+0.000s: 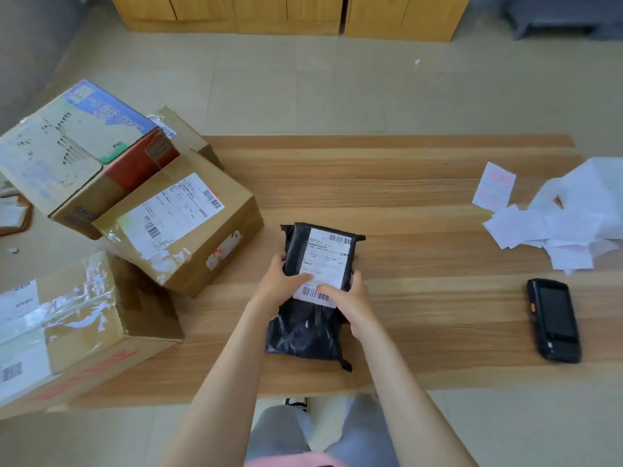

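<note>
1. Counter (421, 203): wood-grain top that carries everything listed.
2. Boxes (175, 224): taped cartons stacked at the left end, probably the pile in waiting, kept off the working middle.
3. Slips (553, 227): loose white papers heaped at the far right, probably set aside as discards.
4. Parcel (303, 332): black mailer at the counter's middle, straight before the person. The long axis runs away from the person, with the far end leaning slightly right. The near end is crumpled and lies on the counter; whether the far end is lifted cannot be told.
5. Scanner (554, 320): black handheld lying flat on the right, screen up, well apart from the parcel but likely within reach for the next read.
6. Left grip (279, 284): fingers curled round the parcel's left edge, thumb on top.
7. Right grip (350, 301): closed round the right edge, thumb by the lower barcode. Holding both sides probably keeps the face flat and readable.
8. Label (325, 261): white, facing up, upright to the person.
</note>
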`<state>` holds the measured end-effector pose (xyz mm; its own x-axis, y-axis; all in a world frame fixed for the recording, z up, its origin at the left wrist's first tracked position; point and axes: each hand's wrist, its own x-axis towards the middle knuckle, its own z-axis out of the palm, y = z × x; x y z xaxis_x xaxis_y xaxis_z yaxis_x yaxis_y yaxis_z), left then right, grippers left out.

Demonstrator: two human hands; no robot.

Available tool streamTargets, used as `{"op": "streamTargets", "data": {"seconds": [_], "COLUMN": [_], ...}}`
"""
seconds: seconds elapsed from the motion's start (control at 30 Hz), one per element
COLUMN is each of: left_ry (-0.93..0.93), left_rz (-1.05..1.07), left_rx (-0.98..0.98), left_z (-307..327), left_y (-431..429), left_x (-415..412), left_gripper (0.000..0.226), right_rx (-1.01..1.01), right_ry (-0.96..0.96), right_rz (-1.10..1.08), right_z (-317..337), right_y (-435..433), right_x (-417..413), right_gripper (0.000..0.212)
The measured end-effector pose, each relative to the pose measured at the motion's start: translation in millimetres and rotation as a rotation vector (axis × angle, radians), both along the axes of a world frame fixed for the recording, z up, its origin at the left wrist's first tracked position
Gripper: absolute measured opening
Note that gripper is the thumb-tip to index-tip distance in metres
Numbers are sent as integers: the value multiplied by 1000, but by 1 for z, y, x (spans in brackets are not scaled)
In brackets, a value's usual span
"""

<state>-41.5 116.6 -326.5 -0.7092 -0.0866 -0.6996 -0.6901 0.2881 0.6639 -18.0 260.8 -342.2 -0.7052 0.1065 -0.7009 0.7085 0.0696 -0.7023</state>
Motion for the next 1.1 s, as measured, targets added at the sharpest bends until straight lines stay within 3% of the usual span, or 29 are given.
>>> {"op": "streamTargets", "data": {"seconds": [0.4, 0.8, 0.93, 1.1], "left_ry": [-41, -107, -117, -128], "left_rz": [-2, 233, 295, 305], "left_rx": [144, 92, 101, 87], "left_z": [8, -18, -21, -27], "left_y": [159, 207, 202, 195], "left_x": [-54, -53, -49, -38], "left_gripper": [58, 56, 63, 52], "right_rx": [56, 42, 91, 384], "right_ry": [35, 88, 115, 219], "right_rz": [142, 275, 225, -13], "right_z": [25, 2, 3, -5], "right_y": [170, 225, 248, 305], "right_x": [-63, -77, -69, -37], "right_gripper": [48, 65, 73, 58]}}
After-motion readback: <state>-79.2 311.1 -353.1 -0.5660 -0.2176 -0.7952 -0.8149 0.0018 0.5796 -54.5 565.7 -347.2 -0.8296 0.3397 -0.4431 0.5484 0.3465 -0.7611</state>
